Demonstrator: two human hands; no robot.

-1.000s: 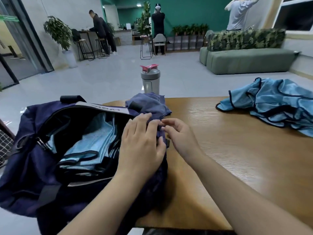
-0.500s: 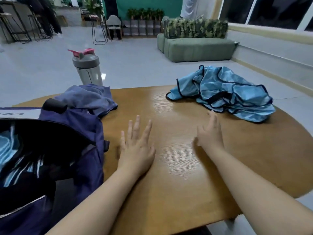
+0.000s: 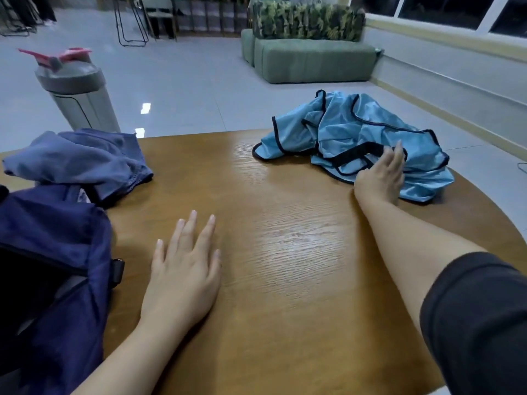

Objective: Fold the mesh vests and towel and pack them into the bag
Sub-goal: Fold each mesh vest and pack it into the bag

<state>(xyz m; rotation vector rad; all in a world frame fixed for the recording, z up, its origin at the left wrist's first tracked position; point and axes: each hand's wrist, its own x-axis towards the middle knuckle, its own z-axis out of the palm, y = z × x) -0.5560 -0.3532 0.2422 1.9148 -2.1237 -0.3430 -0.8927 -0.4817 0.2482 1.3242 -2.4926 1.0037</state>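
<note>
A crumpled heap of light blue mesh vests (image 3: 356,132) with black trim lies at the far right of the round wooden table (image 3: 285,252). My right hand (image 3: 382,175) lies on the heap's near edge, fingers extended over the fabric. My left hand (image 3: 185,266) hovers flat over the bare tabletop, fingers straight, holding nothing. The open navy bag (image 3: 57,252) sits at the left edge, its inside dark from here. A rumpled blue-grey towel (image 3: 79,161) lies just behind the bag.
A grey shaker bottle (image 3: 77,89) with a pink lid stands at the table's far left, behind the towel. Beyond the table are a tiled floor, a green sofa (image 3: 310,58) and stools.
Both hands left the bag's edge. My right hand reached far right onto the vest heap; my left moved over the table. The view swung right, away from the bag.
</note>
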